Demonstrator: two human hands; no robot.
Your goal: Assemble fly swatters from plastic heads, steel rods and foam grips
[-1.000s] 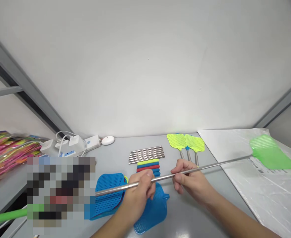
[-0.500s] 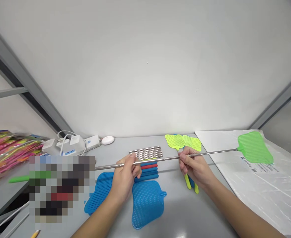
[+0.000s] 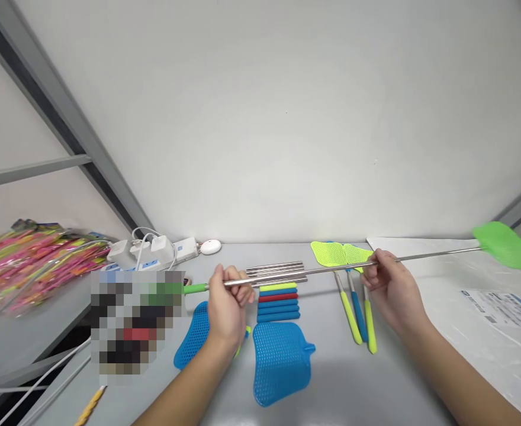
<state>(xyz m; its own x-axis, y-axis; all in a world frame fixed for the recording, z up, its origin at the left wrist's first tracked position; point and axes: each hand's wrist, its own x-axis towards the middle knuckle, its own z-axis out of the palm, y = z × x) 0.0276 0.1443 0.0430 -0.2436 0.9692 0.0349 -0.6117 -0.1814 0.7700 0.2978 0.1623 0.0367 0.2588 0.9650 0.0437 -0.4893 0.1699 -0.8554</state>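
A green fly swatter (image 3: 507, 245) with a long telescopic metal rod stretches across the view, its head at the far right. Near the green grip end, my left hand (image 3: 228, 310) is closed around the rod. Farther along, my right hand (image 3: 392, 290) pinches the thin section. Behind the rod lie several bare metal tubes (image 3: 282, 267) and a row of blue, red and yellow handles (image 3: 278, 308). Two blue swatter heads rest below, one (image 3: 282, 362) in the middle, the other (image 3: 193, 337) partly behind my left forearm. Short yellow and blue fly swatters (image 3: 329, 254) lie beside my right hand.
Packed colourful goods in clear plastic (image 3: 34, 260) fill the left side. A power strip with white plugs (image 3: 163, 248) and a white oval device (image 3: 210, 247) stand by the wall. A white plastic package (image 3: 447, 296) covers the right of the table. A blurred patch hides the left.
The rod has lengthened as my right hand moved right with the green head. My left hand sits closer to the green grip. The view has turned slightly left.
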